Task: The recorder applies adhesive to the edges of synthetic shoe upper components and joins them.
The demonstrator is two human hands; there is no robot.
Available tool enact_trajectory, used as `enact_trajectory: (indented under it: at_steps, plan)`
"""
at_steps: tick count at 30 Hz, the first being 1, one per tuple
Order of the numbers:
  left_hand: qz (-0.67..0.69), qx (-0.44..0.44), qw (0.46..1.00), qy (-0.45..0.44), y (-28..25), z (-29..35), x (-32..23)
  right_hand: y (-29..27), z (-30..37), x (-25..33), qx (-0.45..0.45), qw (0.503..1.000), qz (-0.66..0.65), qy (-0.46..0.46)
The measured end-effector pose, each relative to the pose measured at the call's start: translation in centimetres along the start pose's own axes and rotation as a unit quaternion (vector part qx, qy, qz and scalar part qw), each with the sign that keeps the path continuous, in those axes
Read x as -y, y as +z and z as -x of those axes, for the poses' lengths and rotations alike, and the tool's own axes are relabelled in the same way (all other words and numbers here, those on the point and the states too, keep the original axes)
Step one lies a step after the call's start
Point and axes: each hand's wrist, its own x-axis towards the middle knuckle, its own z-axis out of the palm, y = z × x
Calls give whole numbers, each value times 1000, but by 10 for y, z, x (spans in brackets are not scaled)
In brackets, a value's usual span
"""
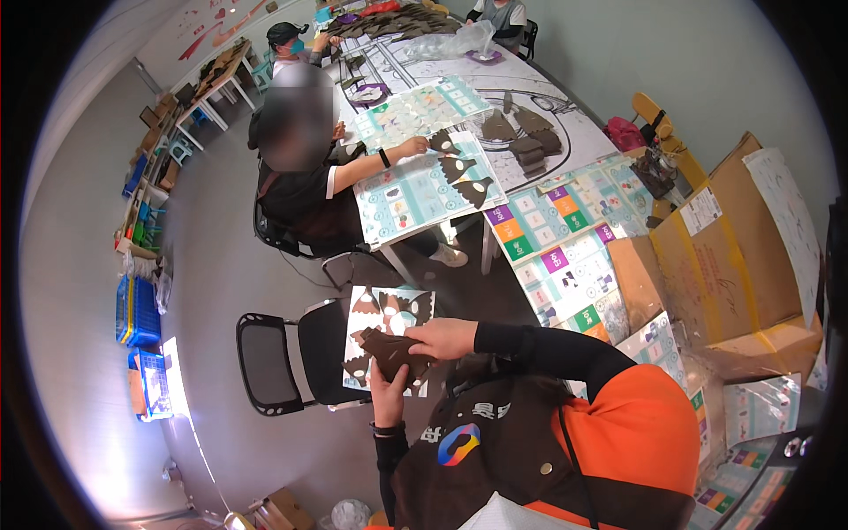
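Near the lower centre of the frame, the left hand and right hand both grasp a dark brown fabric bundle. The left supports it from below with its thumb laid across, while the right presses on its upper right side. Whether this is one folded piece or several layered ones is hard to tell at this size.

The bundle is above a white board that lies partly over the black chair; scalloped brown cutouts with white ovals rest on it, some hidden by the hands.

A loosened left hand could let layers slide out or fan apart. A low wrist or sleeve could drag the cutouts askew, since nothing visible pins them. The board might also tip if leaned on, as its right side reaches past the visible seat.
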Motion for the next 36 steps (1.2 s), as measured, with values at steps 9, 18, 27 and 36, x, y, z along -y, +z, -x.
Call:
enact_trajectory:
  at_steps: [9,18,27,36]
  plan:
    - [10,4,1000,4,4,3,1,-13,4,18,52,994,-73,69]
    - [23,14,1000,-14,15,2,-5,-6,5,1,57,991,-100,73]
    - [7,42,998,-37,17,-2,-3,-2,12,-10,42,993,-91,66]
    - [15,47,998,-46,17,-3,-2,-7,13,-5,50,991,-90,87]
